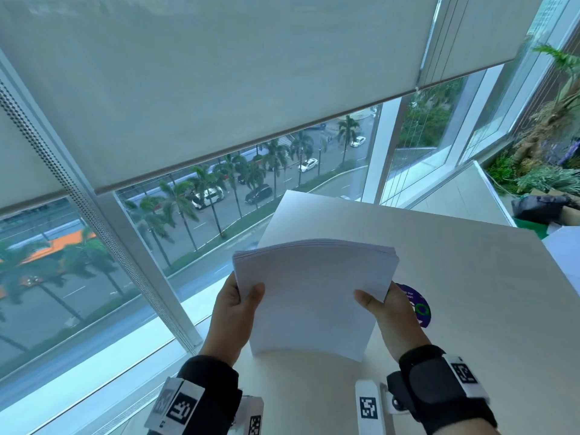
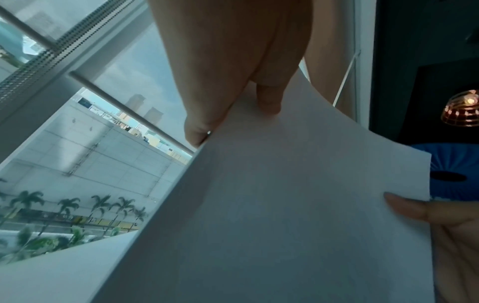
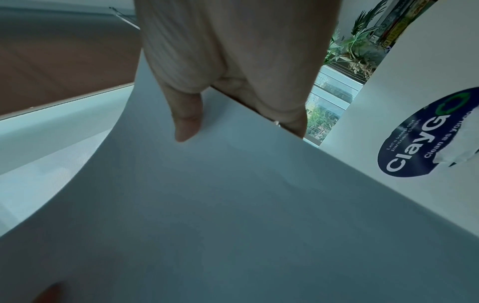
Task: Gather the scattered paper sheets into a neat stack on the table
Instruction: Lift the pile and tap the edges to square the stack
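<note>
two hands (left hand (image 1: pixel 233 312), right hand (image 1: pixel 392 315)) grip one paper stack (image 1: pixel 314 296).

Both hands are bare, no gloves or rings that I can make out. Right behind the left hand (image 1: pixel 233 312) sits a black fabric wrist wrap (image 1: pixel 210 381) with white blocks carrying black-and-white square tag markers. Behind the right hand (image 1: pixel 394 321) there's the same kind of black strap (image 1: pixel 430 381), a white tag block on its outer side and a white bar with another marker on the inner side.
</note>
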The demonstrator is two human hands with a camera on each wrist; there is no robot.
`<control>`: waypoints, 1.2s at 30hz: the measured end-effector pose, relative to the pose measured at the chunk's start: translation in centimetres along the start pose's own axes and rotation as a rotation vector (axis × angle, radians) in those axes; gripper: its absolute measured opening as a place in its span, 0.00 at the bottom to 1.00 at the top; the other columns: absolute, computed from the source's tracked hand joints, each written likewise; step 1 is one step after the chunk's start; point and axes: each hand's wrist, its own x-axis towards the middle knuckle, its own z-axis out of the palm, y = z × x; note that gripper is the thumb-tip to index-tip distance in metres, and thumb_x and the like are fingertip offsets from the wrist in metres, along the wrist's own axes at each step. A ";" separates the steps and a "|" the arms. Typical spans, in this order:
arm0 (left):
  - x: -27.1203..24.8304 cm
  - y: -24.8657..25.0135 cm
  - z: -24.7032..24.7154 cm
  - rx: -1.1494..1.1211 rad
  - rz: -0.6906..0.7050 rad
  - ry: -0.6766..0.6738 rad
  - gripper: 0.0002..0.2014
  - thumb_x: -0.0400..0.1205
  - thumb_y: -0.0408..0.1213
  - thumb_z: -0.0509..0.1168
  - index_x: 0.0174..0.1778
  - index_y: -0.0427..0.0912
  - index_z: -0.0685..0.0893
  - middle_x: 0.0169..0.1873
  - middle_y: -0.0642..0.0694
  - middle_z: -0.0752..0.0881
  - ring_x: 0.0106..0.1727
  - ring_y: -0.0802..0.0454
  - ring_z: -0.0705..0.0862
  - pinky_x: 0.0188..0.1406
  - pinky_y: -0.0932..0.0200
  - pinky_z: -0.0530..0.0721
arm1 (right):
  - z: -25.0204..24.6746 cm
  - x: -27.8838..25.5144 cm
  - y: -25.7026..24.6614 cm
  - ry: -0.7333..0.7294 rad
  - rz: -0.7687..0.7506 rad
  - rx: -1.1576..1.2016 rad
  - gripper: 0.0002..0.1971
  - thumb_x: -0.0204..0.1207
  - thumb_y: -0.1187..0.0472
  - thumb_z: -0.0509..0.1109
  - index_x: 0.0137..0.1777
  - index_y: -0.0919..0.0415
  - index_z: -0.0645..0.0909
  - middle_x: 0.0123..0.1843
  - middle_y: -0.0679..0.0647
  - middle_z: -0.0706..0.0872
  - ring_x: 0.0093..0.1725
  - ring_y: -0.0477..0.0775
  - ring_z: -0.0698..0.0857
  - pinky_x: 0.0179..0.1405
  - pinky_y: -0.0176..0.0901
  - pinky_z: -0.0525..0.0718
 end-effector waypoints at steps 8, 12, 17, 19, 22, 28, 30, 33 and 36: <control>0.1 1.1 0.3 -0.068 0.045 0.010 0.11 0.71 0.38 0.63 0.49 0.50 0.82 0.39 0.59 0.91 0.41 0.60 0.88 0.43 0.66 0.86 | 0.2 -0.1 -1.7 0.071 -0.114 0.062 0.14 0.74 0.73 0.68 0.43 0.51 0.80 0.42 0.50 0.86 0.42 0.49 0.84 0.48 0.39 0.80; 0.5 2.5 0.4 -0.084 0.088 -0.054 0.08 0.71 0.38 0.66 0.44 0.48 0.79 0.32 0.58 0.89 0.35 0.62 0.85 0.37 0.69 0.83 | -0.7 0.2 -2.4 0.058 -0.148 0.085 0.10 0.71 0.70 0.73 0.49 0.59 0.81 0.46 0.55 0.87 0.46 0.56 0.84 0.49 0.44 0.81; 0.7 2.5 0.4 -0.011 0.080 -0.098 0.15 0.66 0.40 0.70 0.47 0.48 0.78 0.29 0.61 0.86 0.32 0.64 0.82 0.34 0.71 0.80 | -1.1 0.1 -2.2 0.078 -0.189 0.040 0.18 0.61 0.60 0.72 0.52 0.49 0.76 0.46 0.50 0.84 0.38 0.39 0.84 0.31 0.24 0.79; 0.9 2.4 0.2 0.022 0.054 -0.111 0.16 0.64 0.38 0.71 0.47 0.49 0.79 0.30 0.61 0.87 0.33 0.65 0.83 0.35 0.72 0.81 | -1.1 0.1 -2.3 0.096 -0.224 0.035 0.21 0.66 0.65 0.73 0.52 0.41 0.74 0.47 0.49 0.83 0.39 0.36 0.83 0.39 0.26 0.81; 1.5 2.3 -0.5 0.086 -0.018 -0.181 0.21 0.56 0.43 0.77 0.46 0.51 0.85 0.35 0.57 0.89 0.39 0.60 0.86 0.44 0.64 0.84 | -1.4 0.0 -3.1 0.129 -0.321 -0.092 0.29 0.72 0.73 0.70 0.54 0.33 0.71 0.47 0.55 0.80 0.43 0.46 0.81 0.47 0.30 0.80; 2.4 2.2 -1.0 0.070 -0.153 -0.317 0.18 0.50 0.45 0.77 0.37 0.58 0.92 0.37 0.57 0.93 0.42 0.61 0.89 0.52 0.55 0.81 | -2.0 -0.8 -4.0 0.128 -0.632 -0.625 0.20 0.70 0.68 0.67 0.60 0.49 0.81 0.47 0.44 0.81 0.48 0.17 0.75 0.47 0.10 0.69; 2.4 2.2 -0.8 0.031 -0.172 -0.319 0.21 0.50 0.43 0.78 0.40 0.59 0.92 0.43 0.57 0.92 0.47 0.60 0.89 0.55 0.56 0.81 | -2.3 -1.0 -4.2 0.141 -0.677 -0.733 0.19 0.68 0.66 0.67 0.59 0.56 0.85 0.52 0.49 0.80 0.48 0.23 0.75 0.48 0.12 0.70; 2.5 2.0 -0.9 -0.008 -0.177 -0.341 0.33 0.51 0.41 0.78 0.54 0.67 0.84 0.53 0.61 0.89 0.54 0.62 0.87 0.59 0.61 0.81 | -2.3 -1.3 -4.9 0.169 -0.729 -0.853 0.22 0.67 0.65 0.68 0.62 0.57 0.83 0.61 0.58 0.81 0.49 0.39 0.76 0.53 0.33 0.75; 2.6 2.0 -1.1 -0.007 -0.182 -0.374 0.35 0.52 0.41 0.78 0.56 0.66 0.82 0.48 0.61 0.91 0.50 0.62 0.88 0.58 0.59 0.81 | -1.8 -1.6 -5.8 0.209 -0.774 -1.051 0.29 0.65 0.63 0.68 0.70 0.56 0.74 0.68 0.63 0.79 0.61 0.54 0.72 0.60 0.48 0.72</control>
